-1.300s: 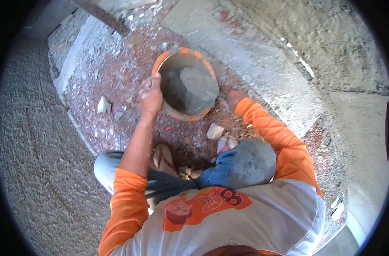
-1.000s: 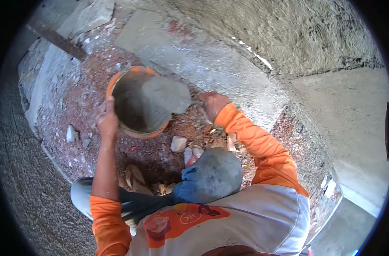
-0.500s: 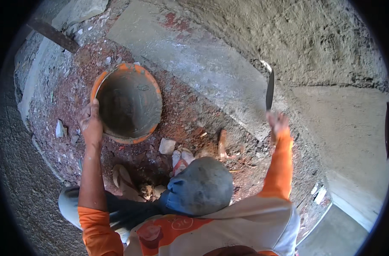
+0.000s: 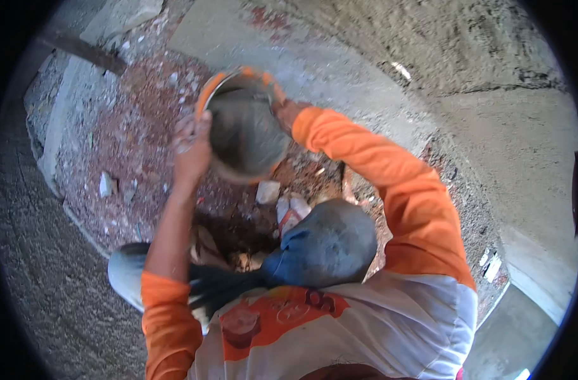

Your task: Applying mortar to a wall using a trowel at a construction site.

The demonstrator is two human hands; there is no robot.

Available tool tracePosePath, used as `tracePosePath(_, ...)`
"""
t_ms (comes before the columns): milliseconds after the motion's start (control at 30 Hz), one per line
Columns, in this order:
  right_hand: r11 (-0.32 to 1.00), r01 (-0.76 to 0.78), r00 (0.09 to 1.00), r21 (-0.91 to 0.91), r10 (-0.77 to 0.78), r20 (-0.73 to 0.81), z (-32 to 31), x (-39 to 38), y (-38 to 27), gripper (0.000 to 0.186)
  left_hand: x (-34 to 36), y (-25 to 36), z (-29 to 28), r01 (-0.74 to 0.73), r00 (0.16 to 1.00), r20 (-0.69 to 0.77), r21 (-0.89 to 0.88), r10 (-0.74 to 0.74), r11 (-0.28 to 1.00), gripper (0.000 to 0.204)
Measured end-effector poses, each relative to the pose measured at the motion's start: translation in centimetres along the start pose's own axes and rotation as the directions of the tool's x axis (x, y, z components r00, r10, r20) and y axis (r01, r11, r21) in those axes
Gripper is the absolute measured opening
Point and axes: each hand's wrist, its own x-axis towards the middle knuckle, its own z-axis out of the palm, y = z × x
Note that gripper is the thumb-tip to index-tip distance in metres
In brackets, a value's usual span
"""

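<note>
My left hand (image 4: 194,139) grips the left rim of an orange bucket (image 4: 213,85), its fingers curled on the edge. Dark grey wet mortar (image 4: 244,133) coats the bucket's inside, which is blurred and faces up toward me. My right hand (image 4: 287,117) is at the bucket's upper right rim with curled fingers. What it holds is hidden and smeared by motion; no trowel blade can be clearly made out.
Reddish rubble ground (image 4: 146,126) lies around the bucket, with white stone chunks (image 4: 267,192). A concrete ledge (image 4: 365,82) and rough rendered wall (image 4: 466,38) run along the upper right. A dark bar (image 4: 86,54) stands at upper left. My knees and sandalled feet are below.
My right hand swung a mortar-laden trowel out to the wall on the right and has returned to the bucket. The bucket has moved up and to the right since half a second ago.
</note>
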Motion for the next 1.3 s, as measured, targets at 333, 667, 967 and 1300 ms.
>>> tracePosePath(333, 0.903, 0.12, 0.935, -0.413, 0.038, 0.354, -3.9, -0.1, -3.3, 0.032, 0.7, -3.5, 0.3, -0.12, 0.992, -0.029, 0.008, 0.12, 0.993, 0.034)
tracePosePath(667, 0.896, 0.173, 0.886, -0.409, 0.04, 0.462, -2.8, -0.9, -3.1, 0.032, 0.0, -2.9, 1.0, -0.216, 0.976, 0.042, 0.012, 0.215, 0.976, 0.029)
tracePosePath(967, 0.89, 0.186, 0.908, -0.417, 0.007, 0.419, 0.7, -0.4, -1.5, 0.022, -0.6, -1.8, 1.6, -0.161, 0.987, 0.022, 0.051, 0.16, 0.986, 0.033)
tracePosePath(1300, 0.99, 0.019, 0.963, -0.142, 0.02, 0.27, -0.3, -2.2, -2.9, 0.025, -1.7, -1.2, 3.3, -0.194, 0.981, -0.004, -0.012, 0.194, 0.981, 0.034)
